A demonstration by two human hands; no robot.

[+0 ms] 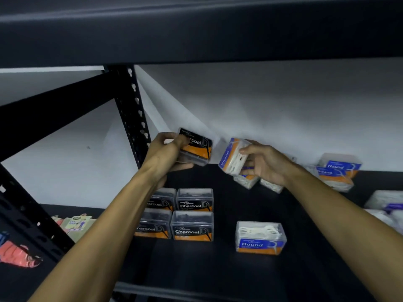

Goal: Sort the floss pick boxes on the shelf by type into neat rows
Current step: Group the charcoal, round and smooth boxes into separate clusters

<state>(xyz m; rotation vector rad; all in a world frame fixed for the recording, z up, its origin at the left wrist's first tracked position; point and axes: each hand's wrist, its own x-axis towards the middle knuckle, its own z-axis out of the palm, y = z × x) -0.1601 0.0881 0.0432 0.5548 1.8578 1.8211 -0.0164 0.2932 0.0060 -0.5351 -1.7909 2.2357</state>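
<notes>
My left hand (pixel 165 152) grips a black and orange Charcoal floss box (pixel 197 150) above the back left of the dark shelf (pixel 218 269). My right hand (pixel 265 162) grips a blue and white Round box (pixel 232 156), tilted on its side, just to the right. Below the left hand, several Charcoal boxes (pixel 193 226) stand in two neat rows. A single Round box (pixel 260 238) stands upright at the front middle. More Round boxes (pixel 337 171) sit along the back wall to the right, some hidden behind my right hand.
A black upright post (pixel 133 114) with keyhole slots rises at the left. The upper shelf beam (pixel 196 35) hangs close overhead. White bagged items (pixel 388 205) lie at the far right. Colourful packets (pixel 76 223) lie on the neighbouring shelf at left.
</notes>
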